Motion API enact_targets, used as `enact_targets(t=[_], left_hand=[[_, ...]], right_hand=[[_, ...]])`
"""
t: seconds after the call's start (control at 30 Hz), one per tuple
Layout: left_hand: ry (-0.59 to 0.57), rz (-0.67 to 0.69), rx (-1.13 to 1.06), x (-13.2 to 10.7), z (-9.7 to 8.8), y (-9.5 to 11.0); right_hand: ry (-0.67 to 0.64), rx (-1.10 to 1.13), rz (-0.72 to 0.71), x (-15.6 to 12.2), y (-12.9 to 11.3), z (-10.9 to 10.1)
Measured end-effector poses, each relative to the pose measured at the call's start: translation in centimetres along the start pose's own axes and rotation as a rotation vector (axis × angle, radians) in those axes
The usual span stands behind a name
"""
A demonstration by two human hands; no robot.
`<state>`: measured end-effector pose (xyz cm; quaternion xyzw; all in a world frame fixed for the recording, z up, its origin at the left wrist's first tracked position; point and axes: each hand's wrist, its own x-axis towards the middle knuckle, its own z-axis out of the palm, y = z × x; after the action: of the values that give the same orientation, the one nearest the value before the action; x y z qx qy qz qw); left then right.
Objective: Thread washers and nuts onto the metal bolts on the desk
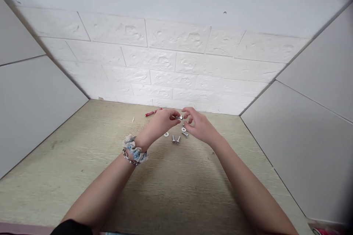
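My left hand (162,120) is closed in a pinch on a small silver bolt (178,117), held above the wooden table (171,187). My right hand (199,125) meets it from the right, its fingertips curled at the bolt's end. Whether they hold a nut there is too small to tell. Under the hands lie two more silver bolts (175,139), a washer (166,134) and other small silver parts (184,131). My left wrist wears a blue scrunchie (135,149) and a chain bracelet.
A red pen-like tool (152,112) lies at the back of the table by the white brick-pattern wall (171,58). Grey panels (30,102) close in the table on the left and right. A red object (325,231) shows at the bottom right corner.
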<state>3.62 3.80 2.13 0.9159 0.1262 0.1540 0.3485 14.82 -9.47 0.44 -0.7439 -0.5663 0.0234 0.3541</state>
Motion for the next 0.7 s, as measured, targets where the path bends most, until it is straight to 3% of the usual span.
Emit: enact_targets(t=[0.13,0.23,0.47,0.7], left_hand=[[-0.027,-0.017,0.008,0.01,0.0,0.05],[-0.038,-0.021,0.026,0.09,0.01,-0.06],[-0.026,0.035,0.019,0.02,-0.12,0.21],[-0.065,0.01,0.063,0.25,-0.09,-0.08]], right_hand=[[-0.061,-0.105,0.102,0.1,0.22,0.12],[-0.036,-0.175,0.16,0.04,0.3,-0.04],[-0.054,-0.028,-0.013,-0.01,0.08,0.3],[-0.114,-0.45,-0.011,0.18,0.41,0.44]])
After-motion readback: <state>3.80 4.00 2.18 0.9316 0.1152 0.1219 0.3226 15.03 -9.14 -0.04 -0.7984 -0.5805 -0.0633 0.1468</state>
